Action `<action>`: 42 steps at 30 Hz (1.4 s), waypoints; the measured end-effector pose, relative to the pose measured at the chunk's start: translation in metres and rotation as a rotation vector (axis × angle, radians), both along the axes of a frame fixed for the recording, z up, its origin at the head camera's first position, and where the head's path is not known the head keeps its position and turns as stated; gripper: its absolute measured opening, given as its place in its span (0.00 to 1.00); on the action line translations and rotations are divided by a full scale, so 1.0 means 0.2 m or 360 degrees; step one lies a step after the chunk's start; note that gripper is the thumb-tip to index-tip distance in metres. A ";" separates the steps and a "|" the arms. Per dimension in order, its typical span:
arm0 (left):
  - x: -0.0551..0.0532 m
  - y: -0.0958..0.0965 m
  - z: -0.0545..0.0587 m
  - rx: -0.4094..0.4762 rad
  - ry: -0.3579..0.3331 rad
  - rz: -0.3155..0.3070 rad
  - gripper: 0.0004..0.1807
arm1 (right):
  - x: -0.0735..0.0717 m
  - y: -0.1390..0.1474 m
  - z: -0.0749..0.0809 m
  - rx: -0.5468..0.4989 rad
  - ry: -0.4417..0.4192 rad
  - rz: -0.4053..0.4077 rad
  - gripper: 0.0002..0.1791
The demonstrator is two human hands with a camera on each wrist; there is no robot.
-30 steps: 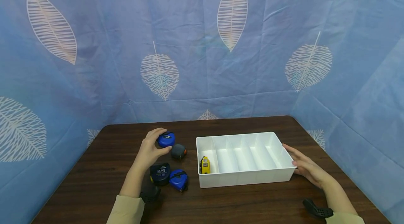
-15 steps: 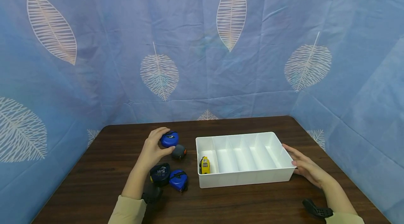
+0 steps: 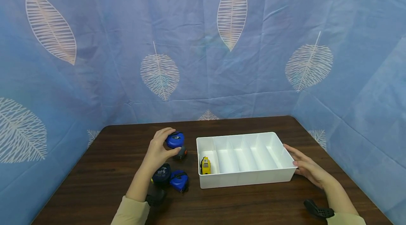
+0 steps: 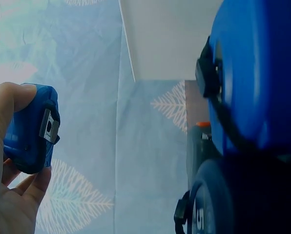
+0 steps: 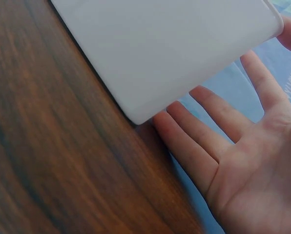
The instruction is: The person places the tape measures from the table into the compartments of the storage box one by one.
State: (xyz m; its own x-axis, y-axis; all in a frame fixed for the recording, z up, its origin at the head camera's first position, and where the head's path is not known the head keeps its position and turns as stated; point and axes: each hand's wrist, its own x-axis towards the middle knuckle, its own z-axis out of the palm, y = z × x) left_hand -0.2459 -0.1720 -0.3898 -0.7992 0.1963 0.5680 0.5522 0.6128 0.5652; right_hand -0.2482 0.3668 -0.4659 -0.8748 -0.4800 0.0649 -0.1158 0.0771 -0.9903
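My left hand (image 3: 160, 150) pinches a blue tape measure (image 3: 175, 140) between thumb and fingers; the left wrist view shows its metal end hook (image 4: 50, 127). Just below it in the head view, a grey tape measure (image 3: 182, 153) is partly covered by the thumb. Nearer me lie a dark 5m tape measure (image 3: 161, 174) and a second blue tape measure (image 3: 179, 181). On the right is a white divided tray (image 3: 247, 180), with a yellow tape measure (image 3: 205, 166) in its leftmost compartment. My right hand (image 3: 305, 164), fingers nearly straight, touches the tray's right end.
The dark wooden table (image 3: 253, 204) carries everything. A blue cloth (image 3: 196, 70) with white leaf prints hangs behind and at both sides. Thin dividers (image 3: 235, 154) part the tray into several compartments. Dark bands (image 3: 318, 210) sit on both wrists.
My left hand has shifted a little to the right with the blue tape measure, which now overlaps the grey one in the head view. The right hand and the tray have stayed put.
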 end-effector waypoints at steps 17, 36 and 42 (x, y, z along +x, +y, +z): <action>0.04 0.11 0.02 0.0034 0.0015 -0.0090 0.33 | 0.00 0.00 0.00 0.0026 0.0042 0.0002 0.35; 0.06 0.24 0.03 0.0021 0.0014 -0.0192 0.33 | -0.01 0.00 -0.01 0.0025 0.0043 0.0004 0.35; 0.05 0.31 0.03 0.0041 0.0026 -0.0277 0.33 | -0.01 0.00 -0.01 0.0039 0.0042 -0.0017 0.36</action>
State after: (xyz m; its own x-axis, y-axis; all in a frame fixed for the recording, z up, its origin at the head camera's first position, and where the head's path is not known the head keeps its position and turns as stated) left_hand -0.2349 -0.1108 -0.3844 -0.7451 0.3160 0.5873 0.6579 0.4928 0.5695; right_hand -0.2503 0.3677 -0.4676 -0.8780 -0.4725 0.0766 -0.1411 0.1024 -0.9847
